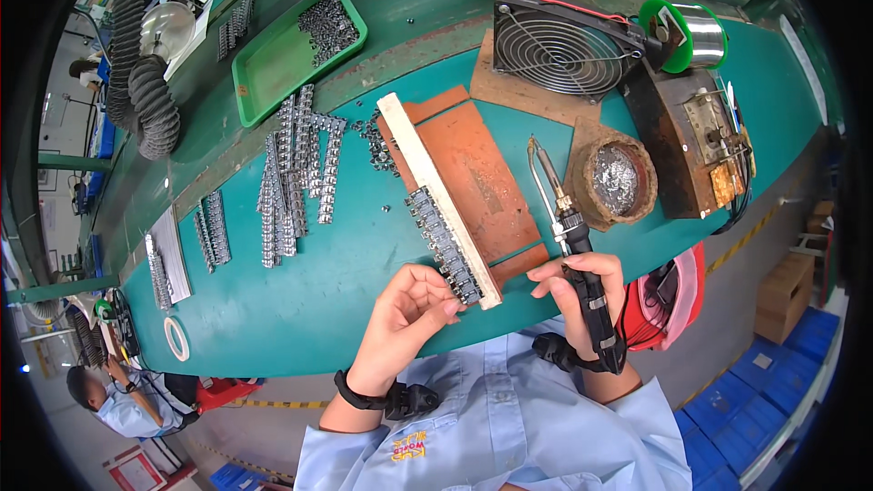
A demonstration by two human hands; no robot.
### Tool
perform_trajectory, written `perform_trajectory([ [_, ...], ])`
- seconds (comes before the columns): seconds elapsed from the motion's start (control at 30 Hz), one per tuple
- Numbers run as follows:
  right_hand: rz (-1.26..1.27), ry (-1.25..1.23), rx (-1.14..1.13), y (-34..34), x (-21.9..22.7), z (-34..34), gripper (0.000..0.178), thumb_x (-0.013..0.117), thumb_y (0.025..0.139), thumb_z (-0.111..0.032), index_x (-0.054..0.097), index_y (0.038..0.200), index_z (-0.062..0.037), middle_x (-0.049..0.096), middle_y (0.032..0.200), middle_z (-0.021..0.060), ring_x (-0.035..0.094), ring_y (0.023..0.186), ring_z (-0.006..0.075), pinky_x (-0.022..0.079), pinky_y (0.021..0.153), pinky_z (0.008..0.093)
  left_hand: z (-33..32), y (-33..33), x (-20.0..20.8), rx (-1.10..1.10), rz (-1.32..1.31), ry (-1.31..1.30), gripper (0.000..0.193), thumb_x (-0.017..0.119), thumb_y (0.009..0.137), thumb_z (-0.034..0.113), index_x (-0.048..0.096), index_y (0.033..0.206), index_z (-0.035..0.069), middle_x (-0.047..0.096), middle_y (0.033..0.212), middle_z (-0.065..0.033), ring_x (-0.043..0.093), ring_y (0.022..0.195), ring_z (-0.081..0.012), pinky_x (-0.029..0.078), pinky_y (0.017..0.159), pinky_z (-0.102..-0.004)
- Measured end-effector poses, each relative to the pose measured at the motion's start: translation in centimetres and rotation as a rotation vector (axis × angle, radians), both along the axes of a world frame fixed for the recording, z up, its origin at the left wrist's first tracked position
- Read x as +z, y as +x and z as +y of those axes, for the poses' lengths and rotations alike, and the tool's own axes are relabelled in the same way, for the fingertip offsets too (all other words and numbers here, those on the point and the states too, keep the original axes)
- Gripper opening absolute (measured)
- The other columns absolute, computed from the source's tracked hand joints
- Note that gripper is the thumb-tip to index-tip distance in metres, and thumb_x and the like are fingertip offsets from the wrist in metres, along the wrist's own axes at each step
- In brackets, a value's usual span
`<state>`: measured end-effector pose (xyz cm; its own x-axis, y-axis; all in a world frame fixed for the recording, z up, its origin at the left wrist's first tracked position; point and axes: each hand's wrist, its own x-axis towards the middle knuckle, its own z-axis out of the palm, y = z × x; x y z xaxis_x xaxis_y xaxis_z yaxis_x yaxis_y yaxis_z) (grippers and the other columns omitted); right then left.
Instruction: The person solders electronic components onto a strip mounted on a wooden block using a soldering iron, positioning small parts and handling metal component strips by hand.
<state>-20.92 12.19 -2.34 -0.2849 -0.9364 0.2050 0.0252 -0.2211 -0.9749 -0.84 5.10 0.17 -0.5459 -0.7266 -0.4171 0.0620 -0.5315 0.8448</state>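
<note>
My right hand [587,295] is wrapped round the black handle of a soldering iron [591,286], whose tip points away from me, with a thin metal tube running beside it. My left hand [409,314] is closed at the near end of a strip of small metal and black components [443,245], its thumb and fingertips against that end. The strip lies along a pale wooden bar [427,173], which slants over a reddish-brown board [477,173]. Whether anything small sits between my left fingertips is hidden.
Right of the board stand a solder pot [618,180], a black fan [564,47], a solder wire spool [696,36] and a dark metal box [668,136]. Component strips [291,173] lie on the left. Behind them is a green tray [273,64] of small parts.
</note>
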Motion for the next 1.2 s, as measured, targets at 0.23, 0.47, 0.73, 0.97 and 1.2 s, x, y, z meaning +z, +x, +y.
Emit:
perform_trajectory([
  [0.23,0.0,-0.007,0.002,0.1,0.0,0.0,0.024,0.048,0.084,0.003,0.037,0.104,-0.0033,0.06,0.085,0.018,0.059,0.067,0.0187,0.048,0.063,0.0298,0.2,-0.4,0.2,0.048,0.013,0.007,0.019,0.055,0.084,0.001,0.044,0.099,0.003,0.057,0.085,-0.0033,0.056,0.081,-0.0096,0.045,0.07,-0.0217],
  [0.47,-0.002,0.022,0.0,0.0,0.0,0.2,0.023,0.049,0.085,-0.001,0.037,0.104,-0.0036,0.06,0.085,0.0176,0.059,0.068,0.019,0.048,0.063,0.0298,-0.2,0.4,0.0,-0.132,-0.037,0.045,0.009,0.054,0.087,0.01,0.051,0.091,0.002,0.059,0.08,-0.0041,0.055,0.073,-0.0088,0.044,0.067,-0.0217],
  [0.73,-0.074,0.02,-0.178,0.1,1.0,0.8,0.053,0.059,0.082,-0.035,0.033,0.116,-0.0034,0.06,0.084,0.0151,0.056,0.075,0.0203,0.045,0.07,0.0335,-0.3,0.6,-0.1,-0.172,-0.036,0.034,0.013,0.052,0.089,0.013,0.055,0.088,0.001,0.061,0.079,-0.0046,0.054,0.069,-0.008,0.044,0.065,-0.0212],
  [0.97,0.048,0.011,-0.176,-2.1,1.3,4.6,0.069,0.067,0.072,-0.044,0.037,0.118,-0.0028,0.06,0.086,0.0131,0.056,0.079,0.0181,0.039,0.074,0.0313,-0.8,0.7,0.1,-0.19,-0.014,0.073,0.013,0.051,0.089,0.011,0.056,0.088,0.0,0.062,0.079,-0.0059,0.055,0.068,-0.0085,0.044,0.064,-0.0212],
  [1.2,0.493,-0.11,0.104,-3.8,3.2,4.9,0.049,0.076,0.063,-0.028,0.056,0.099,-0.0035,0.063,0.073,0.0049,0.059,0.063,0.0142,0.035,0.071,0.0307,-1.1,0.8,0.1,-0.198,0.009,0.105,0.011,0.052,0.088,0.01,0.056,0.085,0.0,0.062,0.076,-0.007,0.056,0.067,-0.0098,0.045,0.064,-0.0217],
])
